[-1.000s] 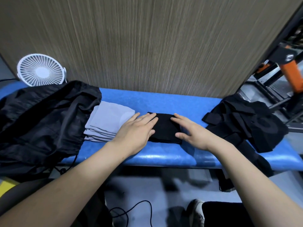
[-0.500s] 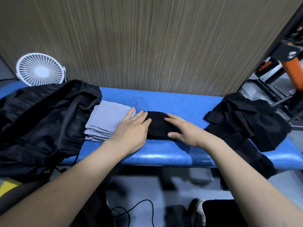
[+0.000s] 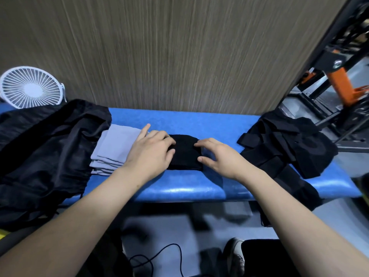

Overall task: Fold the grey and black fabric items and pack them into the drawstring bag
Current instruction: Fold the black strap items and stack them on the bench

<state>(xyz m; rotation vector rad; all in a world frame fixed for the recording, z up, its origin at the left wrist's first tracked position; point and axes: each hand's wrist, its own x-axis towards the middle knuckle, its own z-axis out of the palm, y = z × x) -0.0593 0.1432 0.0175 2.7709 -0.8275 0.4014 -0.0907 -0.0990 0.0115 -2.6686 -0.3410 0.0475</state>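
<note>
Both hands on a folded black cloth at the middle of a blue bench.

The blue bench (image 3: pixel 199 188) carries the black drawstring bag (image 3: pixel 46 148) at left, a black fabric heap (image 3: pixel 289 144) at right, and stacked grey folded cloths (image 3: pixel 115 148) just beside the folded black cloth (image 3: pixel 184 154). The left hand (image 3: pixel 149 154) grips its left end with curled fingers; the right hand (image 3: pixel 217 158) pinches its right end.

Looked over everything in front of me and honestly there's nothing to read anywhere, no labels, brand names, numbers or signs that I can make out.
</note>
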